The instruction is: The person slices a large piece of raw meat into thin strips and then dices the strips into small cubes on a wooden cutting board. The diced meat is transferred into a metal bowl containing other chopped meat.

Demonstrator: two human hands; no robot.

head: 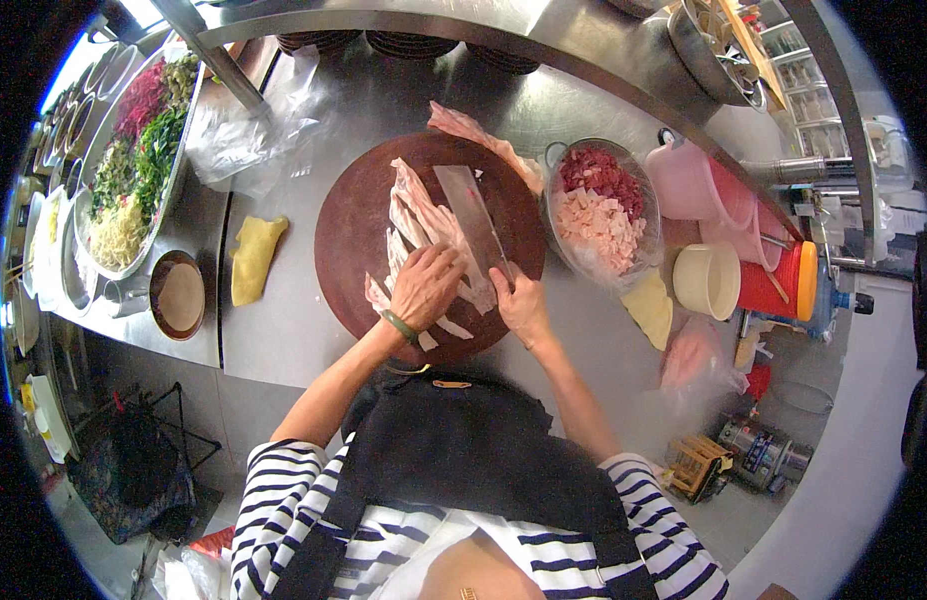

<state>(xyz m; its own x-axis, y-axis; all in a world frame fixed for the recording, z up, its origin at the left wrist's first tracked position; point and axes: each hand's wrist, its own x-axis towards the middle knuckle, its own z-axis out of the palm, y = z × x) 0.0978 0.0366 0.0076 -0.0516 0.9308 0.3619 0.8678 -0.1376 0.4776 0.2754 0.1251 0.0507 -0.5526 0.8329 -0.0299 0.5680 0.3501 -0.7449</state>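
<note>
A round brown chopping board (351, 225) lies on the steel counter in front of me. Pale strips of fatty meat (418, 196) are spread across its middle. My left hand (431, 285) presses down on these strips with bent fingers. In my right hand (519, 304) is the handle of a cleaver (467, 210), whose broad blade lies along the right side of the strips. Another long piece of pinkish fatty meat (487, 142) hangs over the board's far edge. Beside the board on the right, an oval bowl (651, 214) holds chopped red meat and diced pale fat.
A yellow cloth (257, 259) lies left of the board, near a brown bowl (176, 295). A large tray (88, 247) of shredded vegetables stands farther left. Clear plastic bags (242, 142) rest behind. On the right are a cream tub (705, 281) and pink containers (681, 184). A steel shelf (403, 19) overhangs the back.
</note>
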